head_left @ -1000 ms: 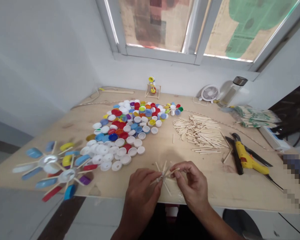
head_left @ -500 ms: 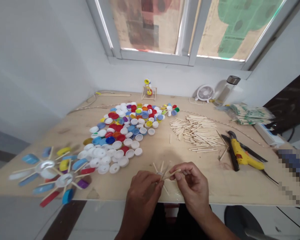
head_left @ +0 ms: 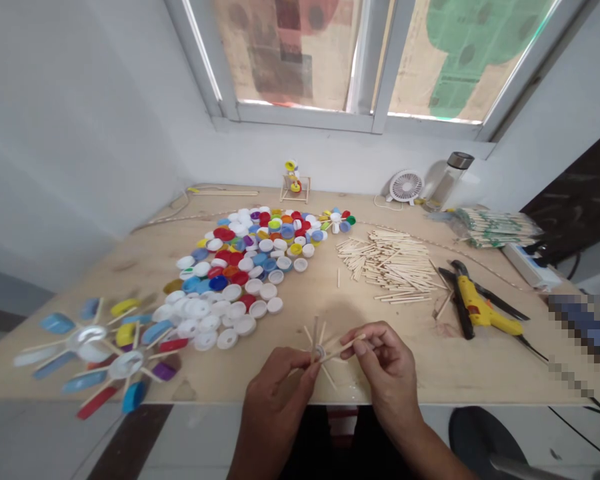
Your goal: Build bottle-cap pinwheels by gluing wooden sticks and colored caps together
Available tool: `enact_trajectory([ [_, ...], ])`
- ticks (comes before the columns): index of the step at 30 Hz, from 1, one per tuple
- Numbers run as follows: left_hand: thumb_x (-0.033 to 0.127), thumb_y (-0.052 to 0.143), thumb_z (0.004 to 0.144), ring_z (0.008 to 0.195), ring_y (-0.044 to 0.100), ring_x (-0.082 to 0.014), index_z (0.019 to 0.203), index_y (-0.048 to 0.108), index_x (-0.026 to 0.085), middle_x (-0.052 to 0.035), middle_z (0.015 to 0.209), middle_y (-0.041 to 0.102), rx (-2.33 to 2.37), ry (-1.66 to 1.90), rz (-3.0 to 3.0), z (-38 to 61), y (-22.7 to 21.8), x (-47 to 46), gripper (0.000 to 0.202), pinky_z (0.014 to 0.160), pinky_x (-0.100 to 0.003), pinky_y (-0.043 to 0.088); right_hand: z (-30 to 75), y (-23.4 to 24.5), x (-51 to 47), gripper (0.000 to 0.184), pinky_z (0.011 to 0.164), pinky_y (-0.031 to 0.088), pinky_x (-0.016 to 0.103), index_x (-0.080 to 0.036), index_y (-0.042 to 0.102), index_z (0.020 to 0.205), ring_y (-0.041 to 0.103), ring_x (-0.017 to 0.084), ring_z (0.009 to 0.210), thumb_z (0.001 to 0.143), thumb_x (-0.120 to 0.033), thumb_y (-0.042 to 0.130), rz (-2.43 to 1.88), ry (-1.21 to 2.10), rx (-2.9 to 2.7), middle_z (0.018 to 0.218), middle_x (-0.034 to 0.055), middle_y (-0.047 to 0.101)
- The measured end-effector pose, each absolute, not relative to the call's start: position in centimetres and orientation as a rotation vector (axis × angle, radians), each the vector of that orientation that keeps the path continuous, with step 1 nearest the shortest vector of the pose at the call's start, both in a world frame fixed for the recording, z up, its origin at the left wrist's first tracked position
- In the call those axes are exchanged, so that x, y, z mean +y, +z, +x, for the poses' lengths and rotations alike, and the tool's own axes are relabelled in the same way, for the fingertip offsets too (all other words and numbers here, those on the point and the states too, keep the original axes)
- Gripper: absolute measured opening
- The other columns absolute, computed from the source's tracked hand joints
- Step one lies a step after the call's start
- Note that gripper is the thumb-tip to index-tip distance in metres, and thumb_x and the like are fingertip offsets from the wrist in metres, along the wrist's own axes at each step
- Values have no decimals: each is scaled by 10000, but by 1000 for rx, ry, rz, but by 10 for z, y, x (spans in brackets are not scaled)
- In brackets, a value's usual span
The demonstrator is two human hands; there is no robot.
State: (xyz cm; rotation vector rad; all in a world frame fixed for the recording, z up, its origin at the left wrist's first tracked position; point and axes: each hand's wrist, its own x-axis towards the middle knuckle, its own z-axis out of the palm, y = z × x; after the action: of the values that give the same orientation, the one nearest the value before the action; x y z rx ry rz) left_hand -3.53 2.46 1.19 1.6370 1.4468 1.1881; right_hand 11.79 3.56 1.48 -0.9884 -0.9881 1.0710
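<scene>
My left hand (head_left: 279, 395) is closed at the table's front, its thumb and forefinger pinching a short wooden stick (head_left: 315, 337) that points upward. A second wooden stick (head_left: 341, 350) slants between the hands. My right hand (head_left: 391, 373) pinches its outer end, and its inner end meets the left fingertips. Just beyond lies a small round cap (head_left: 320, 351) with several sticks radiating from it, partly hidden by my fingers. At the left sit two finished-looking wheels of caps and sticks, one with a clear hub (head_left: 126, 365), the other with a whitish hub (head_left: 91, 341).
Loose bottle caps (head_left: 240, 275) spread across the middle left. Behind my right hand lies a heap of wooden sticks (head_left: 397, 263). A yellow glue gun (head_left: 483, 310) rests at the right, its cable trailing off. Toward the wall stand a small fan (head_left: 405, 187) and a bottle (head_left: 450, 181).
The stick in my left fingers has turned more upright. The right hand's stick has tilted and shows more of its length. The view has shifted slightly.
</scene>
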Motion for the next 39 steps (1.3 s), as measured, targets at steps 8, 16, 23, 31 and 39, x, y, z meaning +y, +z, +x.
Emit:
enact_trajectory([
  [8, 394, 654, 775, 724, 661, -181, 763, 714, 216, 1, 752, 724, 1383, 1171, 1371, -42, 11, 24, 189, 659, -259, 522, 121, 13, 28, 144, 604, 534, 238, -210, 607, 797, 655, 135, 620, 831, -330, 679, -972, 1090, -1007, 760, 19, 704],
  [16, 380, 729, 703, 549, 553, -118, 762, 734, 192, 30, 559, 635, 1342, 1208, 990, -39, 19, 22, 198, 562, -227, 459, 127, 8, 17, 168, 608, 489, 217, -201, 607, 792, 620, 121, 627, 848, -352, 654, -1033, 1128, -1062, 736, 11, 666],
  [23, 368, 706, 723, 576, 584, -126, 781, 738, 198, 19, 603, 673, 1391, 1202, 1106, -41, 18, 21, 183, 562, -207, 472, 126, -3, -17, 263, 600, 456, 232, -188, 578, 806, 576, 132, 648, 872, -441, 605, -1151, 1348, -1142, 716, 32, 635],
  [31, 353, 663, 774, 564, 569, -116, 761, 727, 210, 31, 580, 644, 1242, 1014, 1176, -38, 18, 11, 157, 553, -196, 434, 143, 2, -14, 309, 701, 458, 253, -216, 643, 1009, 595, 153, 780, 866, -487, 602, -1152, 1408, -1158, 842, 32, 642],
  [39, 399, 650, 776, 528, 545, -113, 662, 674, 175, 9, 552, 630, 1108, 766, 1135, -37, 13, 9, 253, 550, -216, 422, 146, 7, -3, 334, 617, 415, 204, -174, 656, 695, 536, 113, 646, 877, -448, 597, -1187, 1404, -1154, 680, 0, 592],
])
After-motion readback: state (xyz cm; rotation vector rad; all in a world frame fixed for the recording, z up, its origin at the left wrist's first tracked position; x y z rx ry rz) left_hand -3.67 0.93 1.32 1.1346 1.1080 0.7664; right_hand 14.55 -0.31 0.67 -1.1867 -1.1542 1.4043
